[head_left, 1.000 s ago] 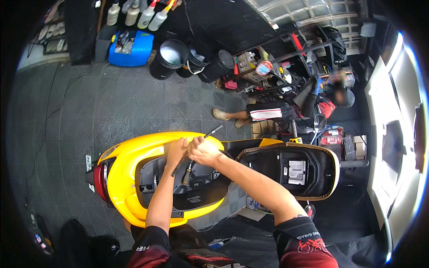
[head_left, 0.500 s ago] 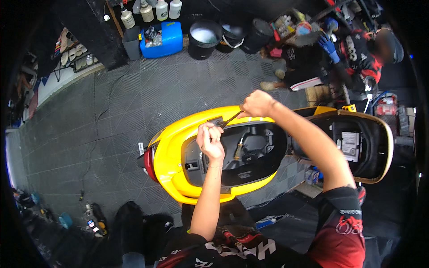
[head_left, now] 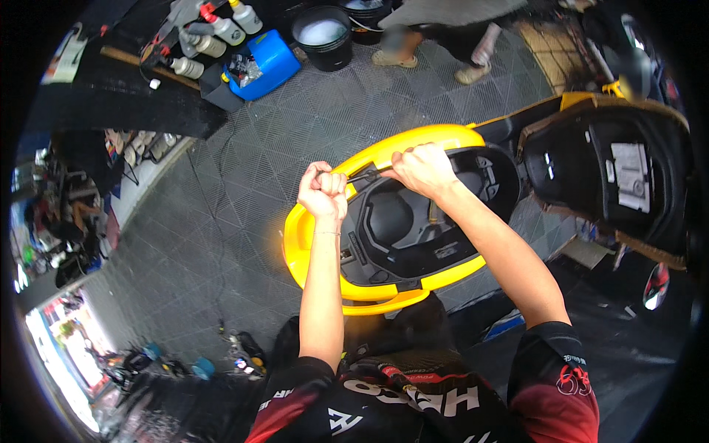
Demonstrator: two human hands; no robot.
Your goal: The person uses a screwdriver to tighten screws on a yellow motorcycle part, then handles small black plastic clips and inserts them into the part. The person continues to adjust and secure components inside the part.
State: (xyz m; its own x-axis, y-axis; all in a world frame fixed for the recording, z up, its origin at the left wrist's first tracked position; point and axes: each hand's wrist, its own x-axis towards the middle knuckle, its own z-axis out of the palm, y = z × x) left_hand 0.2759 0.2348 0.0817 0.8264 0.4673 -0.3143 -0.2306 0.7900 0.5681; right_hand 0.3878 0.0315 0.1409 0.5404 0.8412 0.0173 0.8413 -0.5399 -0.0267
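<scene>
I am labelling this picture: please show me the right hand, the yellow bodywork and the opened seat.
Right hand (head_left: 425, 168), head view: back of hand.
Yellow bodywork (head_left: 449, 136), head view: far rim.
Opened seat (head_left: 587, 171), head view: underside.

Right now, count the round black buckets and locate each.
2. The first bucket stands right of the blue container; the second bucket, cut off by the top edge, is farther right. Others may be out of view.
</scene>
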